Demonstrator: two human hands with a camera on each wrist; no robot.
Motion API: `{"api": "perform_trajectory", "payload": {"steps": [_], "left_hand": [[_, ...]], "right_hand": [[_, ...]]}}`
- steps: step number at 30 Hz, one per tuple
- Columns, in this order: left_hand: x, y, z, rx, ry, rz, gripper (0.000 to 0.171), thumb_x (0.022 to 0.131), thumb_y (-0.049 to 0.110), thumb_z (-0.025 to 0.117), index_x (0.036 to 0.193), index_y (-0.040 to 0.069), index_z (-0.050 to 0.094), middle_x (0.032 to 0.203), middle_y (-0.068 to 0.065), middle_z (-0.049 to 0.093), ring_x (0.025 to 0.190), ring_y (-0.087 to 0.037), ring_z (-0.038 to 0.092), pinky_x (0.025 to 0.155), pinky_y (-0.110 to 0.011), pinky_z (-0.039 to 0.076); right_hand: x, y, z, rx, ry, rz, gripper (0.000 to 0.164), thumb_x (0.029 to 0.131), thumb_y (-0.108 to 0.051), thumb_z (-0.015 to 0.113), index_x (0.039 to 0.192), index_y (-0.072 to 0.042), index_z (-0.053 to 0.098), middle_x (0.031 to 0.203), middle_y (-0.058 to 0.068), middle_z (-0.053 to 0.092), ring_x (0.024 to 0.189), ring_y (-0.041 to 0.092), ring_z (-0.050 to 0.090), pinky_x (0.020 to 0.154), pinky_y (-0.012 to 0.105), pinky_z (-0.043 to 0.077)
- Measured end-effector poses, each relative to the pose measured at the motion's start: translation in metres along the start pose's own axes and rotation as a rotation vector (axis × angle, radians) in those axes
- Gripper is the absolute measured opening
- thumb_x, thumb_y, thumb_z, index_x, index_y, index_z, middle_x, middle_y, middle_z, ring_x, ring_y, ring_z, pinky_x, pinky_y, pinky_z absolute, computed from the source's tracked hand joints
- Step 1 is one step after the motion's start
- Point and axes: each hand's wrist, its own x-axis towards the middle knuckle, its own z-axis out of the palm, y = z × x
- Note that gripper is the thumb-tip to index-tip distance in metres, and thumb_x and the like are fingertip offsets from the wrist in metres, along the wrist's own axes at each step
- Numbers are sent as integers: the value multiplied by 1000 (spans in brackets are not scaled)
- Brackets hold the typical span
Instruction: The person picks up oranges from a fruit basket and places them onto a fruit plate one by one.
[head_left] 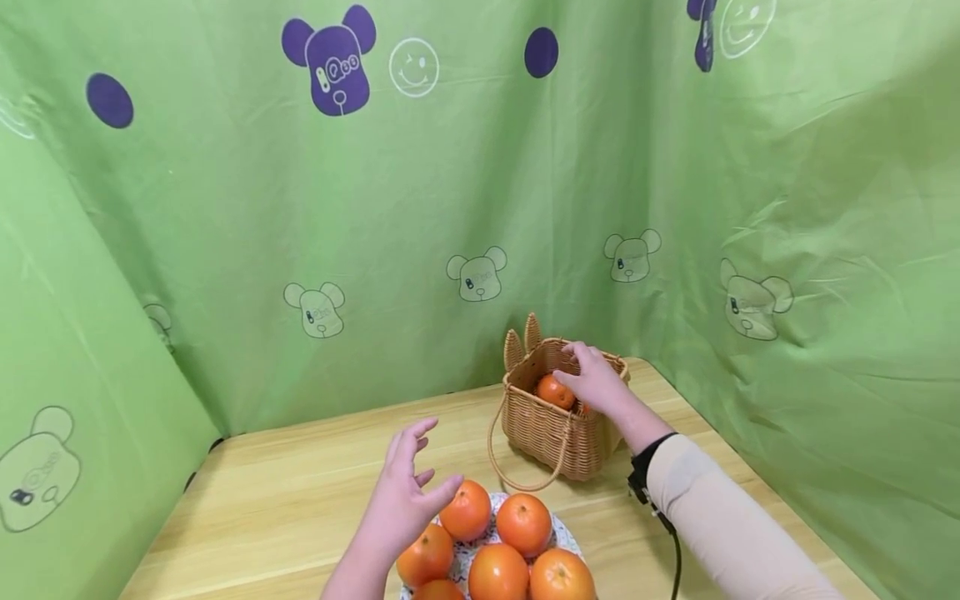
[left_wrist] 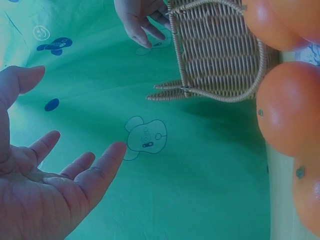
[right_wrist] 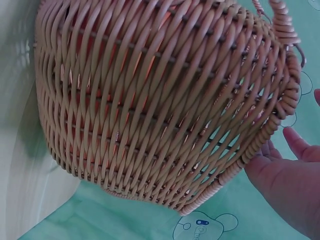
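Note:
A wicker basket (head_left: 551, 429) with two ear-shaped pieces stands at the table's back right, and an orange (head_left: 555, 390) shows inside it. Over the basket's opening is my right hand (head_left: 596, 385), fingers spread and holding nothing that I can see. In the right wrist view its thumb side (right_wrist: 285, 175) is beside the woven rim. My left hand (head_left: 405, 492) hovers empty at the left of a patterned plate (head_left: 566, 537), fingers apart. Several oranges (head_left: 523, 523) lie on that plate, cut off by the lower frame edge. In the left wrist view the left palm (left_wrist: 45, 195) faces the camera.
The basket's looped handle (head_left: 491, 454) hangs down in front, between basket and plate. Green cloth (head_left: 420, 208) with bear prints walls in the wooden table (head_left: 277, 492). A black cable (head_left: 677, 558) trails from the right wrist strap.

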Motion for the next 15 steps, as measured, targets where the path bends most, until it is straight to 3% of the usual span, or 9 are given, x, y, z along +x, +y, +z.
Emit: {"api": "perform_trajectory", "payload": {"steps": [3, 7, 10, 15], "left_hand": [[0, -1, 0, -2, 0, 2, 71, 74, 22, 75, 133, 22, 37, 137, -8, 32, 126, -32, 32, 94, -42, 45], [-3, -1, 1, -3, 1, 19, 70, 74, 20, 75, 133, 23, 38, 134, -7, 33, 126, -30, 32, 93, -40, 46], [-6, 2, 3, 0, -10, 43, 69, 74, 21, 75, 132, 24, 38, 133, -6, 34, 126, -29, 32, 92, -39, 47], [-7, 6, 6, 3, -46, 79, 68, 75, 21, 74, 132, 24, 37, 136, -4, 32, 125, -26, 35, 94, -38, 46]], "right_hand": [[6, 0, 1, -34, -35, -12, 46, 86, -22, 62, 122, 1, 47, 123, 26, 47, 112, 38, 46, 95, 50, 40], [15, 3, 8, -141, -115, -41, 27, 80, -18, 66, 100, -2, 59, 95, 14, 61, 85, 27, 56, 74, 39, 48], [20, 8, 14, -227, -211, -37, 13, 75, -14, 67, 83, -5, 62, 77, 5, 59, 68, 20, 51, 61, 32, 45], [24, 15, 21, -284, -353, 32, 3, 69, -6, 63, 71, -7, 62, 74, 4, 55, 68, 18, 47, 64, 28, 42]]}}
